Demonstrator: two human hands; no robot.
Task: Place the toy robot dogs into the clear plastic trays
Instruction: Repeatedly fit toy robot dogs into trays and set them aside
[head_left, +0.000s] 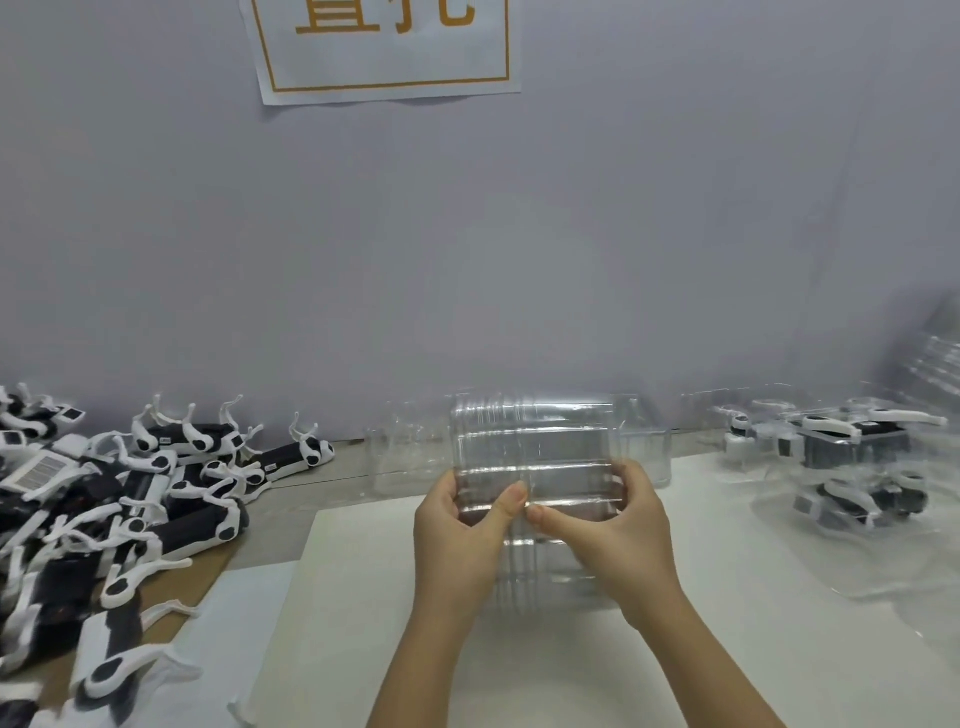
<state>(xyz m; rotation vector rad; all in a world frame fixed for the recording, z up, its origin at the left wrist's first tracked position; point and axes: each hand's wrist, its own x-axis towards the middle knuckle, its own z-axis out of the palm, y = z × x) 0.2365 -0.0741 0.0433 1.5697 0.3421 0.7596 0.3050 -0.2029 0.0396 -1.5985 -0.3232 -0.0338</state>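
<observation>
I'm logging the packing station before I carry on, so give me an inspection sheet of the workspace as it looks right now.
Surface: white sheets over a brown tabletop.
Job's things: loose toy robot dogs heaped at left; stack of clear trays held up at centre; filled trays at right, dogs inside.
Clutter: more empty clear trays behind the held stack.
Grips: left hand and right hand both closed on the tray stack, thumbs at its front.
Cables: nothing seen.
Surroundings: grey wall with a paper sign printed in orange.
</observation>
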